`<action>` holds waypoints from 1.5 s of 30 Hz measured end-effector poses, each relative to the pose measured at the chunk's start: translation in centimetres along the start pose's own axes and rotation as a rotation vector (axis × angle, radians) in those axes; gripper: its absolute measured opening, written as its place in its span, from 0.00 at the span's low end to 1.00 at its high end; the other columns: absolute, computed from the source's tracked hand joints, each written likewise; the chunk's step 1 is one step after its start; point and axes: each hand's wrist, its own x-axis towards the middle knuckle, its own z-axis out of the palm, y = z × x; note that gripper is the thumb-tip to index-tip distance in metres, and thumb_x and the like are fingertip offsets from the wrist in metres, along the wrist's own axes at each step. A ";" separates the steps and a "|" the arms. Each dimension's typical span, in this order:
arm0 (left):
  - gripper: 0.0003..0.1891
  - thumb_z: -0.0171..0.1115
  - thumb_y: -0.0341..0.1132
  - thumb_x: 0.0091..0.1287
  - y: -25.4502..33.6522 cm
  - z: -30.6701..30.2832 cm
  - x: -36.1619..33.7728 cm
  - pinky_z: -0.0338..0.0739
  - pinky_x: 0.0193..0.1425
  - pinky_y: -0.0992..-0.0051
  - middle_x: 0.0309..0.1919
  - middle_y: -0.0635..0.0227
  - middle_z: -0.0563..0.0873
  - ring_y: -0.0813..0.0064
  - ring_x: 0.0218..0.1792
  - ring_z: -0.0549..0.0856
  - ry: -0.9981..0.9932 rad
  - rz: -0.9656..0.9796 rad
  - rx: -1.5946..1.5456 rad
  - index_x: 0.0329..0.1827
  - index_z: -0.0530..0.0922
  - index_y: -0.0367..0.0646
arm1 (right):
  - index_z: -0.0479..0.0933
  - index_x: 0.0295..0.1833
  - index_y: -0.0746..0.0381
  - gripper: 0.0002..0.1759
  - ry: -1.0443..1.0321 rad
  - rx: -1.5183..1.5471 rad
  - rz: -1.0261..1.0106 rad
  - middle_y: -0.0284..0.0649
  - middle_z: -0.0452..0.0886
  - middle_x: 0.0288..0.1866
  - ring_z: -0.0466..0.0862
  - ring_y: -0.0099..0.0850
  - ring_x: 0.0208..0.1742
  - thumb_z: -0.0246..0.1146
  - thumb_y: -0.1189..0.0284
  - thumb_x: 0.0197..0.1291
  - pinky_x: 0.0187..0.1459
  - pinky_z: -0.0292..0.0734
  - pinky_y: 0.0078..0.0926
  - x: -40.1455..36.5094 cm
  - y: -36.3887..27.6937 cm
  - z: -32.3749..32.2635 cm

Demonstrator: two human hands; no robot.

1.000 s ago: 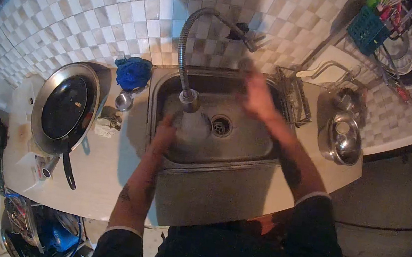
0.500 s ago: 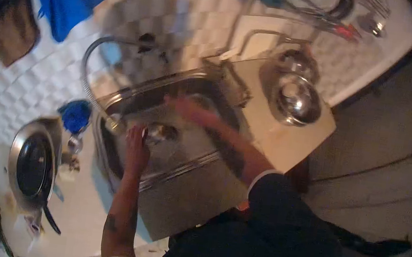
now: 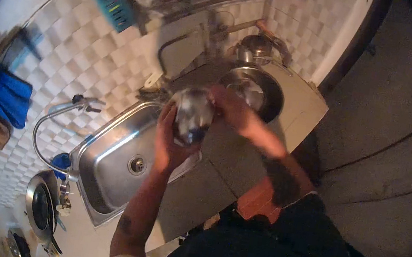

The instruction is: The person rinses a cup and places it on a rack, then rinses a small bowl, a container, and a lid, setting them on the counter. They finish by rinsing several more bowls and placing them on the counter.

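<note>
A shiny metal bowl [image 3: 193, 115], smeared by motion, is held up over the right end of the steel sink [image 3: 107, 167]. My left hand [image 3: 167, 139] is wrapped round its left side and underside. On the upper right side, my right hand [image 3: 228, 109] grips the bowl's edge, though its fingertips are partly hidden. Beyond my right hand, a wide steel basin [image 3: 272, 98] with shiny metalware in it rests on the counter. The sink's drain [image 3: 137, 164] shows below and left of the held bowl.
A curved faucet [image 3: 42, 125] arches at the sink's left. Past it are a blue scrubber [image 3: 61, 162] and a dark pan [image 3: 41, 205]. A metal pot [image 3: 256, 49] stands in the back corner, under a rack. Blue cloth [image 3: 9, 99] hangs on the left.
My hands have moved from over the sink up and right, and now hold the metal bowl between them. The view has turned toward the right counter and wall.
</note>
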 end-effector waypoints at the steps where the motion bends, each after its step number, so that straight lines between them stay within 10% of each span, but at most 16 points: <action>1: 0.49 0.82 0.36 0.48 0.7 2.9 1.6 0.74 0.68 0.60 0.67 0.46 0.71 0.52 0.68 0.74 0.005 -0.166 -0.089 0.73 0.62 0.37 | 0.74 0.60 0.62 0.20 0.117 -0.040 -0.026 0.38 0.81 0.51 0.81 0.27 0.53 0.53 0.58 0.76 0.56 0.77 0.29 0.0 0.2 -4.5; 5: 0.47 0.82 0.33 0.49 1.1 12.0 5.5 0.75 0.64 0.69 0.61 0.52 0.76 0.63 0.62 0.77 0.049 -0.455 -0.292 0.72 0.63 0.36 | 0.74 0.63 0.66 0.31 0.529 -0.360 -0.074 0.47 0.83 0.53 0.80 0.35 0.55 0.46 0.50 0.76 0.60 0.72 0.36 -1.0 1.1 -16.7; 11: 0.45 0.82 0.38 0.52 2.3 17.0 7.3 0.75 0.64 0.62 0.60 0.51 0.77 0.57 0.59 0.79 -0.090 -0.444 -0.021 0.71 0.64 0.36 | 0.80 0.60 0.66 0.41 0.229 -0.502 0.363 0.56 0.82 0.59 0.80 0.47 0.63 0.40 0.39 0.74 0.65 0.67 0.45 4.7 9.2 -22.1; 15: 0.46 0.81 0.49 0.51 0.1 18.7 5.8 0.65 0.68 0.49 0.58 0.50 0.77 0.50 0.60 0.77 -0.129 -0.294 0.283 0.68 0.66 0.36 | 0.80 0.58 0.63 0.39 0.255 -0.644 0.176 0.46 0.86 0.49 0.85 0.35 0.44 0.43 0.39 0.73 0.50 0.78 0.36 3.8 7.9 -21.4; 20: 0.56 0.75 0.67 0.45 1.5 18.0 4.9 0.56 0.67 0.35 0.60 0.47 0.76 0.47 0.62 0.74 -0.230 -0.281 0.455 0.69 0.65 0.34 | 0.81 0.53 0.60 0.36 0.067 -0.191 0.308 0.39 0.85 0.43 0.85 0.31 0.38 0.47 0.38 0.71 0.43 0.80 0.33 1.1 5.8 -19.7; 27: 0.64 0.80 0.62 0.41 5.3 19.0 6.6 0.60 0.71 0.41 0.69 0.39 0.65 0.40 0.72 0.65 -0.262 -0.240 0.445 0.77 0.56 0.36 | 0.80 0.55 0.59 0.28 -0.134 0.391 0.243 0.40 0.84 0.45 0.84 0.32 0.42 0.52 0.46 0.72 0.47 0.81 0.31 1.1 4.8 -19.3; 35: 0.52 0.75 0.44 0.47 5.0 20.7 9.5 0.62 0.73 0.42 0.75 0.41 0.57 0.32 0.74 0.59 -0.465 -0.440 0.510 0.76 0.56 0.46 | 0.80 0.58 0.61 0.22 0.137 -1.068 -0.268 0.53 0.84 0.54 0.83 0.51 0.55 0.54 0.61 0.67 0.57 0.78 0.46 5.2 13.5 -24.9; 39: 0.52 0.75 0.43 0.48 3.8 21.1 8.8 0.61 0.75 0.43 0.76 0.40 0.55 0.31 0.74 0.58 -0.441 -0.403 0.485 0.77 0.55 0.48 | 0.81 0.60 0.58 0.21 -0.361 -1.713 -0.008 0.55 0.83 0.55 0.81 0.55 0.59 0.52 0.62 0.68 0.65 0.73 0.49 3.3 5.5 -21.2; 42: 0.54 0.75 0.45 0.50 3.5 20.1 7.5 0.59 0.77 0.45 0.76 0.38 0.54 0.30 0.75 0.56 -0.397 -0.378 0.303 0.79 0.51 0.48 | 0.82 0.57 0.59 0.22 -0.070 -1.157 0.357 0.56 0.76 0.65 0.78 0.53 0.63 0.54 0.58 0.66 0.68 0.70 0.47 3.1 3.3 -18.6; 45: 0.62 0.81 0.43 0.46 3.4 18.4 7.0 0.61 0.78 0.52 0.76 0.35 0.50 0.35 0.77 0.55 -0.471 -0.319 0.259 0.80 0.47 0.40 | 0.81 0.56 0.61 0.23 -0.247 -1.147 0.099 0.55 0.82 0.56 0.82 0.55 0.58 0.50 0.57 0.71 0.63 0.74 0.55 5.9 7.0 -21.0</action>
